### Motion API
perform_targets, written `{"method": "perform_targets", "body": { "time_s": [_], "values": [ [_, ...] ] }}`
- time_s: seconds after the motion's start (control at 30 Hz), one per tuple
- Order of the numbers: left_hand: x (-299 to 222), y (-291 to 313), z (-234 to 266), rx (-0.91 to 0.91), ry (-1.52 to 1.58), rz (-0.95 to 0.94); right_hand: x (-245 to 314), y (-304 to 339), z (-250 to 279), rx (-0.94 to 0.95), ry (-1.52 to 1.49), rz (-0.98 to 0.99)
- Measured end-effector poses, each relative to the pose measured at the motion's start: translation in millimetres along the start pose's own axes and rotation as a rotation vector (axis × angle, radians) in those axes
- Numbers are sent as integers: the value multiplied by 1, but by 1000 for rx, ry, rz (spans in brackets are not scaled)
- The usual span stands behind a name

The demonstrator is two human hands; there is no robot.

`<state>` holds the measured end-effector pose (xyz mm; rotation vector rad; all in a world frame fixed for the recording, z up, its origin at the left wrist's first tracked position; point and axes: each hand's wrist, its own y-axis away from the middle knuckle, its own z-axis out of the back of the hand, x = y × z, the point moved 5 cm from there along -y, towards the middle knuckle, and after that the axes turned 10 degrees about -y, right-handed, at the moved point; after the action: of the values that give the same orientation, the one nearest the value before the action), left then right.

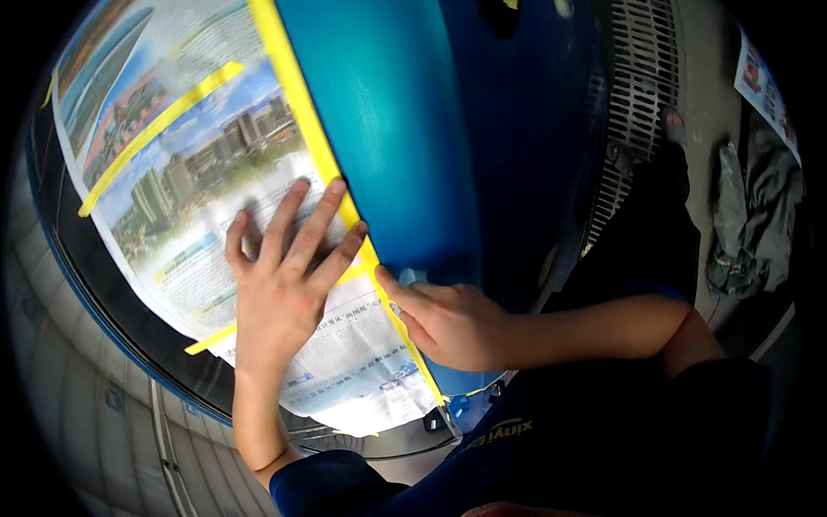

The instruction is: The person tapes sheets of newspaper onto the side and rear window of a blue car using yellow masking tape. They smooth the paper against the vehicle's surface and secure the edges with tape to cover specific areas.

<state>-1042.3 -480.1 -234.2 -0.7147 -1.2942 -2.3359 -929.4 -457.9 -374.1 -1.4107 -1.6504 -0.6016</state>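
Note:
Yellow masking tape [297,90] runs along the edge between sheets of newspaper [207,181] and a glossy blue painted car panel [370,112]. My left hand [289,267] lies open on the newspaper, fingers spread, with some fingertips touching the tape. Just below and to its right, my right hand [457,323] presses its index fingertip onto the tape. Its other fingers are curled under. A small pale patch shows beside the index finger, and whatever these fingers may hold is hidden.
Shorter yellow tape strips [159,138] cross the newspaper. A dark glossy border [77,207] curves round the paper's left side. Metal floor grating [642,77] lies beyond the panel to the right, near crumpled grey material [754,215] and a printed sheet [767,95].

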Motion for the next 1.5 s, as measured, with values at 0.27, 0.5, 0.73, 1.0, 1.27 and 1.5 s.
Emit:
{"method": "perform_targets", "body": {
  "time_s": [0.27, 0.5, 0.73, 1.0, 1.27, 1.5],
  "values": [
    [-27, 34, -15, -4, 98, 73, 4, 3, 0, -25, -247, -58],
    [-10, 7, -7, -166, -31, 33, 3, 16, -8, -98, -247, -70],
    [-11, -14, 4, -269, -39, -100, -5, 54, -26, -292, -387, 18],
    [-23, 9, -7, -264, -62, -148, -19, 71, -46, -464, -547, 147],
    [-25, 15, -13, -339, -198, -179, -45, 154, -117, -299, -465, 134],
    [-30, 20, -14, -387, -228, -184, -60, 128, -125, -89, 125, 64]
  ]
}}
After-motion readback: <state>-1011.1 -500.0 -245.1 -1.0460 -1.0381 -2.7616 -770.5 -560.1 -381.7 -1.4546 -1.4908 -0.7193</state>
